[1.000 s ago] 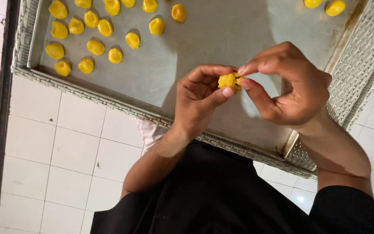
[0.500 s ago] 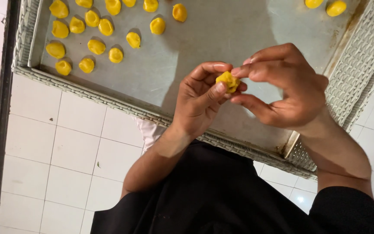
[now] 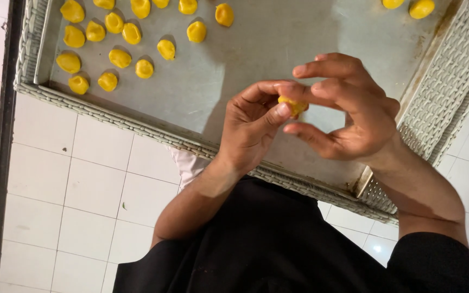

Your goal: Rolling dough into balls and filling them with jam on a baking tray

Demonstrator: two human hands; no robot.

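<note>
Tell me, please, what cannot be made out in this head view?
- Yellow dough piece: mostly hidden by the fingertips of the left hand and right hand; its shape is unclear.
- Metal tray: far side cut off by the top edge.
- Shaped pieces: top rows cropped.

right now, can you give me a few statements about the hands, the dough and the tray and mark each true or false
1. Both hands pinch one yellow dough piece above the tray. True.
2. The left hand lies flat on the floor tiles. False: it is raised, fingertips on the dough.
3. Shaped yellow pieces sit in rows at the tray's far left. True.
4. The tray is packed full. False: its middle is bare metal.
5. The right hand holds a knife. False: it holds only the dough.
</note>
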